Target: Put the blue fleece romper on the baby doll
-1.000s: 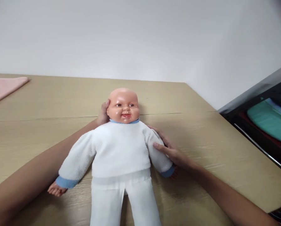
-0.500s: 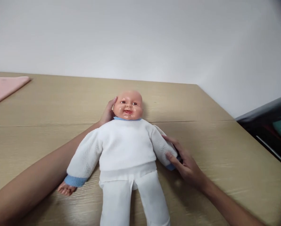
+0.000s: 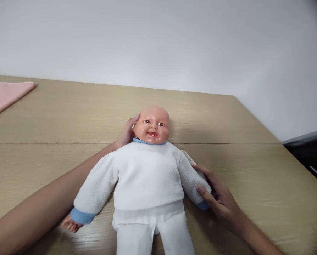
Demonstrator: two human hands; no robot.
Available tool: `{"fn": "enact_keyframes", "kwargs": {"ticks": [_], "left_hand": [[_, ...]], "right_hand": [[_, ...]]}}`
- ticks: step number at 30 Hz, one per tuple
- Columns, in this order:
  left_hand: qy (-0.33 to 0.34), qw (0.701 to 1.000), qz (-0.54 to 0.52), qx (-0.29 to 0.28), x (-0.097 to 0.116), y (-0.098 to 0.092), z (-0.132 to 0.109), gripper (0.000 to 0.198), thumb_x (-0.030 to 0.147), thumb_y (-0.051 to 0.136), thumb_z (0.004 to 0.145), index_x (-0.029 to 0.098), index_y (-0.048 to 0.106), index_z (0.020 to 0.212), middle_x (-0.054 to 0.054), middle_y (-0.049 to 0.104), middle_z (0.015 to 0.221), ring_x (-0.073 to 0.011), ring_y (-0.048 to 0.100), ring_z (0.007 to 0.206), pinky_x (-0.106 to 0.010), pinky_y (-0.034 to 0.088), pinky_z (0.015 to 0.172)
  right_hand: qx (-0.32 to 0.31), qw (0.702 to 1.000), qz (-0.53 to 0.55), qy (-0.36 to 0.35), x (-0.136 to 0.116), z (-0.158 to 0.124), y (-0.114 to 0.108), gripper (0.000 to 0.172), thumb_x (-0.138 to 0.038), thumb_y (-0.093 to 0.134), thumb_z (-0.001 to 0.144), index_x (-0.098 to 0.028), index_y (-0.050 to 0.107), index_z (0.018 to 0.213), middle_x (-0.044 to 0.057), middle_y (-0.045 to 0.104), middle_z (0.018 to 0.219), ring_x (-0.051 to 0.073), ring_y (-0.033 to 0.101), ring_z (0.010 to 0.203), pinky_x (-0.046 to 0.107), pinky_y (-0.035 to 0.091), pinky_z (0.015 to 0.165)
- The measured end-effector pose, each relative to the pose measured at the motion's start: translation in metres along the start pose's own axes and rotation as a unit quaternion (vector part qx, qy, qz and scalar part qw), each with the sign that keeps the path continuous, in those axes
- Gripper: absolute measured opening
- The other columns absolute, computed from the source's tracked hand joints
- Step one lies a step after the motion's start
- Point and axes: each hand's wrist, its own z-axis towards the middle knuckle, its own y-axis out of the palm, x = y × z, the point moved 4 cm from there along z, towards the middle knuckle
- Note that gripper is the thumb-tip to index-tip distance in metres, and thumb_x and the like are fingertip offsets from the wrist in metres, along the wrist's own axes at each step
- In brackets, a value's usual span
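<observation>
A baby doll (image 3: 149, 177) in a white fleece top with blue cuffs and collar, and white trousers, lies face up in front of me. Its feet fall below the picture's lower edge. My left hand (image 3: 128, 131) cups the side and back of the doll's bald head, thumb showing beside it and the other fingers hidden behind. On the other side, my right hand (image 3: 218, 194) is closed round the doll's sleeve near the cuff, thumb on top. The doll's hand on that side is mostly covered.
Beneath the doll is a wooden table (image 3: 240, 166) with a seam running across it. A folded pink cloth (image 3: 6, 95) lies at the far left. Behind the table rises a white wall (image 3: 153, 42). Something black (image 3: 310, 152) stands beyond the right edge.
The whole view has shifted a little, so the doll, both hands and the table's right corner appear farther right. Both hands keep the same hold on the doll.
</observation>
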Motion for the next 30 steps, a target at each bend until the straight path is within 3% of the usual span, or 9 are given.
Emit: {"fn": "enact_keyframes", "kwargs": {"ticks": [3,8,13,18,25,30], "left_hand": [[-0.002,1.000,-0.004,-0.003,-0.001,0.001,-0.001,0.077,0.078,0.074,0.088,0.020,0.077,0.139,-0.010,0.087,0.128,-0.0461,0.073,0.137,-0.060,0.054,0.126],[0.062,0.998,0.007,-0.029,0.002,0.002,0.001,0.069,0.070,0.077,0.092,0.018,0.079,0.137,-0.011,0.086,0.130,-0.0455,0.072,0.139,-0.058,0.051,0.129],[0.034,0.996,0.029,-0.082,0.010,0.002,-0.004,0.062,0.065,0.075,0.099,0.020,0.076,0.141,-0.013,0.083,0.138,-0.0461,0.069,0.143,-0.060,0.049,0.130],[0.062,0.992,0.096,-0.050,0.025,-0.007,-0.007,0.049,0.057,0.075,0.104,0.028,0.070,0.143,-0.010,0.073,0.155,-0.0402,0.064,0.149,-0.056,0.049,0.128],[0.077,0.981,0.172,-0.039,0.028,-0.011,-0.008,0.047,0.064,0.070,0.106,0.032,0.068,0.141,-0.007,0.069,0.157,-0.0387,0.060,0.152,-0.052,0.045,0.128],[0.141,0.958,0.250,-0.022,0.030,-0.016,-0.006,0.049,0.069,0.065,0.108,0.030,0.069,0.139,-0.007,0.068,0.157,-0.0372,0.057,0.152,-0.049,0.044,0.127]], "right_hand": [[-0.007,1.000,0.006,0.001,0.003,0.002,-0.002,0.049,-0.048,0.064,0.110,-0.038,0.060,0.158,0.007,0.071,0.155,0.028,0.075,0.131,0.036,0.062,0.110],[-0.004,1.000,0.006,0.006,0.006,0.002,-0.005,0.048,-0.049,0.066,0.108,-0.037,0.064,0.155,0.009,0.074,0.151,0.029,0.078,0.122,0.038,0.064,0.105],[0.000,1.000,0.006,0.009,0.007,0.003,-0.005,0.047,-0.049,0.066,0.108,-0.037,0.065,0.154,0.009,0.077,0.144,0.032,0.078,0.122,0.040,0.066,0.100],[0.002,1.000,0.008,0.026,0.008,0.003,-0.004,0.045,-0.050,0.064,0.109,-0.037,0.066,0.153,0.008,0.078,0.143,0.033,0.077,0.124,0.040,0.066,0.096],[-0.009,0.999,0.022,0.030,0.007,0.004,-0.005,0.046,-0.052,0.064,0.109,-0.036,0.066,0.152,0.008,0.078,0.143,0.032,0.077,0.125,0.040,0.065,0.097],[-0.018,0.998,0.036,0.039,0.008,0.005,-0.005,0.046,-0.052,0.063,0.110,-0.034,0.066,0.153,0.009,0.078,0.143,0.031,0.076,0.126,0.039,0.064,0.100]]}}
